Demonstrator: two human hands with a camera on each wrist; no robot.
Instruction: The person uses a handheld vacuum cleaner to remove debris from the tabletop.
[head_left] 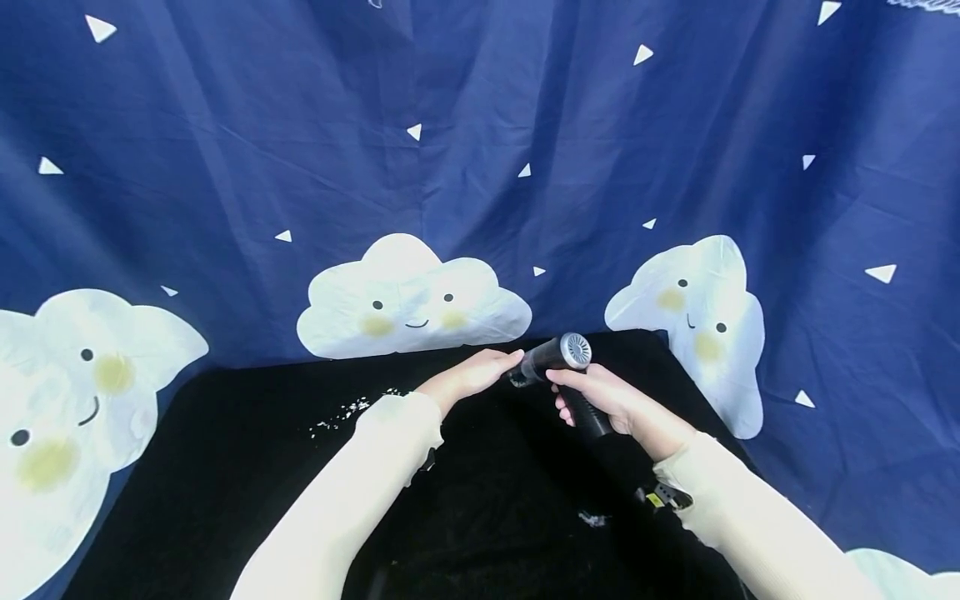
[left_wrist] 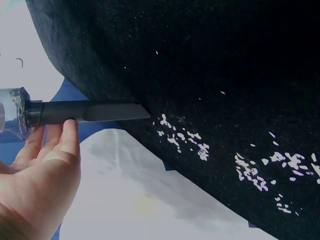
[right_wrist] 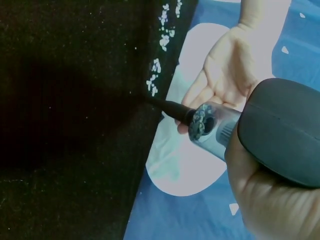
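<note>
My right hand [head_left: 600, 392] grips the handle of a black handheld vacuum cleaner [head_left: 551, 360] with a silver vented end. Its clear dust cup [right_wrist: 215, 130] has grey-white bits packed round the front ring. A long dark crevice nozzle [left_wrist: 95, 112] points out of the cup, its slanted tip beside small white scraps [left_wrist: 182, 137] on the black cloth. Fairly straight, the fingers of my left hand [left_wrist: 50, 175] touch the underside of the nozzle near its base, palm turned up. In the head view the left hand [head_left: 472, 375] hides most of the nozzle.
Black cloth [head_left: 480, 500] covers the table. More white scraps [head_left: 348, 411] lie left of the left hand, by the far edge. A pale patch [head_left: 592, 518] shows nearer the front. Behind hangs a blue curtain [head_left: 465, 183] with clouds and triangles.
</note>
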